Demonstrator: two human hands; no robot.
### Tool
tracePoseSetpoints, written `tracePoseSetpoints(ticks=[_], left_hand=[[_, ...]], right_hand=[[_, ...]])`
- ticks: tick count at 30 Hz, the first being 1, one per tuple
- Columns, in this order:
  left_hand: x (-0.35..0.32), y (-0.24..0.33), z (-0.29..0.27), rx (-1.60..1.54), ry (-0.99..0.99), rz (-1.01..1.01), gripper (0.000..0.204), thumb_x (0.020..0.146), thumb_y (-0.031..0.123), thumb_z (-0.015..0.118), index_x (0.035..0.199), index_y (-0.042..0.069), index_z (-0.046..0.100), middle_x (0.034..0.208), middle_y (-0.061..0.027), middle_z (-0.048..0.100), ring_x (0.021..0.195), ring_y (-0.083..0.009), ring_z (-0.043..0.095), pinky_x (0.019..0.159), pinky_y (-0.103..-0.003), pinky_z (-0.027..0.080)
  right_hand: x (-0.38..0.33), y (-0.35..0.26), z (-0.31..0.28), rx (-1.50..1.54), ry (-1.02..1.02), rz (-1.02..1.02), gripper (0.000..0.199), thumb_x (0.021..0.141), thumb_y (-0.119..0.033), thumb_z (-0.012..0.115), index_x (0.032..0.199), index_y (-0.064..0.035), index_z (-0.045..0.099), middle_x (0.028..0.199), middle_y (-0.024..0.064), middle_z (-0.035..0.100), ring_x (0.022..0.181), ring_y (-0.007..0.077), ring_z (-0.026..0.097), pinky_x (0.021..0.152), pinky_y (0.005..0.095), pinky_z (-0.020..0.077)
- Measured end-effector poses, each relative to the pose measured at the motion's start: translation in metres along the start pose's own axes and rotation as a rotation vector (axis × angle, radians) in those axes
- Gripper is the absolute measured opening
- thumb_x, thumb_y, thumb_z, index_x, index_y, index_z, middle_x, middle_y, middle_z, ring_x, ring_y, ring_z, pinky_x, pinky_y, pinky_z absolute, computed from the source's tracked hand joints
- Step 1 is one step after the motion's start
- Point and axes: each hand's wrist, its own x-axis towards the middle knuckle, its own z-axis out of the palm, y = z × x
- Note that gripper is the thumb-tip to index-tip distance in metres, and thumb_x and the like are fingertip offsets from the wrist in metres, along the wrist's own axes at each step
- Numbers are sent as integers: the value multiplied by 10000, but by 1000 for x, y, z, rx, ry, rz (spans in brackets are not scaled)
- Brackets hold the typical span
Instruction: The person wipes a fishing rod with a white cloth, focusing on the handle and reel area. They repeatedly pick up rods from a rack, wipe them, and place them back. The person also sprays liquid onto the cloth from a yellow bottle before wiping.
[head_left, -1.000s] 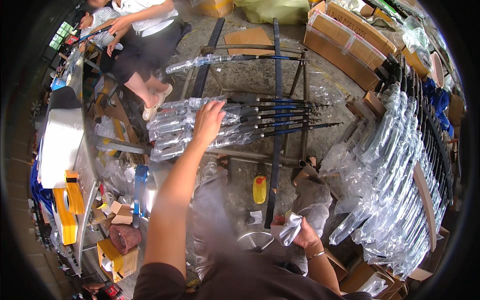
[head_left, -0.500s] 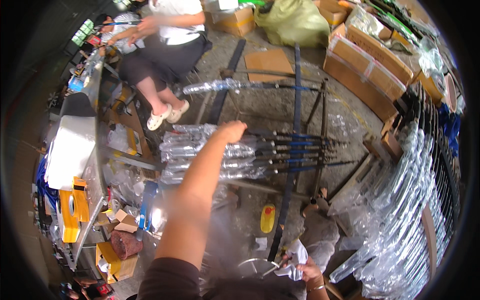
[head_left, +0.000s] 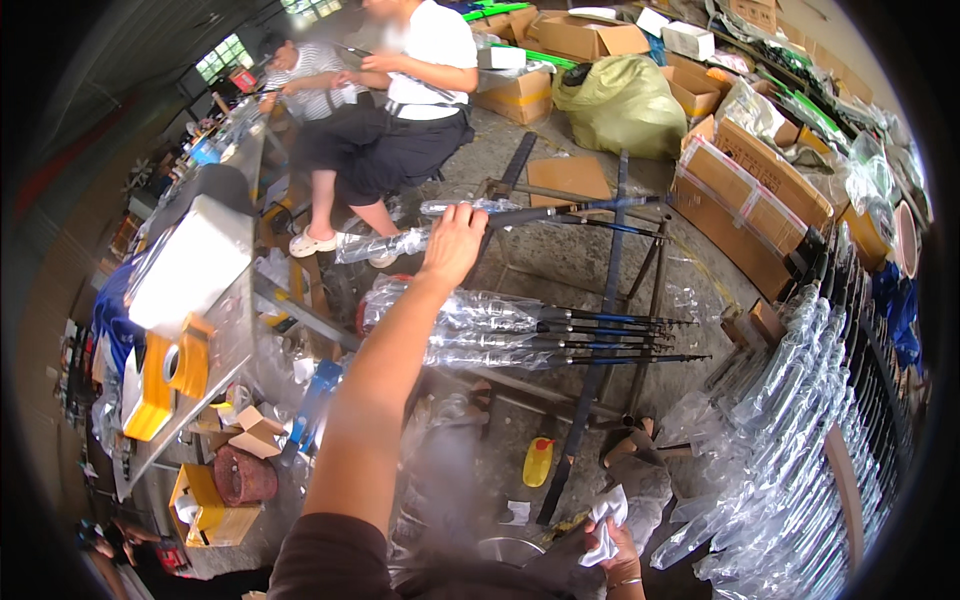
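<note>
Stretched far forward, my left hand (head_left: 456, 240) is closed around a dark fishing rod (head_left: 535, 213) with blue marks. A clear plastic sleeve covers the rod's left end; its thin end points right. Below this hand lie several more fishing rods (head_left: 590, 330), side by side across a metal rack (head_left: 610, 270), their left ends in clear plastic sleeves (head_left: 480, 312). Another rod with a plastic sleeve lies just beyond the held one. Low and close to my body, my right hand (head_left: 622, 556) grips a crumpled white cloth (head_left: 606, 520).
Many plastic-sleeved rods (head_left: 800, 400) lean at the right. Two people sit at the upper left near a long table (head_left: 225, 345) bearing tape rolls (head_left: 172, 362). Cardboard boxes (head_left: 740, 205) and a green sack (head_left: 625, 105) stand behind. A yellow bottle (head_left: 538, 462) is on the floor.
My left hand has moved away from the row and lifted one rod toward the rack's far side. My right hand still has the cloth. The view has shifted slightly.
</note>
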Motion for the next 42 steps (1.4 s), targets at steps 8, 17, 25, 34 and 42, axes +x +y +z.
tracePoseSetpoints(ticks=[8, 17, 25, 34, 42], left_hand=[[-44, 11, -168, -389, 102, -109, 334, 882, 214, 687, 1118, 31, 538, 948, -153, 586, 727, -307, 638, 672, -374, 509], [-179, 70, -270, -1138, 220, -495, 276, 944, 150, 633, 1127, 42, 458, 749, 0, 532, 626, -89, 508, 554, -241, 420], [-272, 131, -317, -1486, 348, -676, 194, 947, 80, 590, 1120, 34, 514, 685, 7, 514, 562, -73, 490, 501, -226, 401], [-339, 158, -269, -1815, 256, -605, 302, 923, 10, 612, 1187, 61, 474, 829, -32, 567, 609, -118, 548, 601, -256, 462], [-312, 156, -249, -1889, 26, -699, 168, 968, 125, 603, 1095, 92, 498, 678, 9, 503, 527, -94, 479, 484, -259, 396]], right_hand=[[10, 6, -11, -67, -144, -83, 462, 903, -501, 637, 1099, -86, 578, 901, 87, 578, 570, 121, 474, 520, 261, 408], [16, 5, 9, 114, -159, 20, 722, 885, -770, 378, 1066, -114, 619, 779, 117, 577, 540, 167, 451, 488, 276, 378], [18, 24, 35, -260, 21, -153, 169, 1003, -184, 491, 1045, -48, 582, 835, 58, 627, 757, 205, 614, 728, 379, 533], [-5, 22, 118, -804, -20, -451, 224, 960, -172, 622, 1145, -47, 647, 892, -46, 652, 803, 64, 592, 721, 239, 475], [-33, -45, 248, -1114, -151, -1071, 179, 842, -36, 674, 1013, 4, 708, 1517, 78, 367, 1198, 178, 505, 967, 336, 446]])
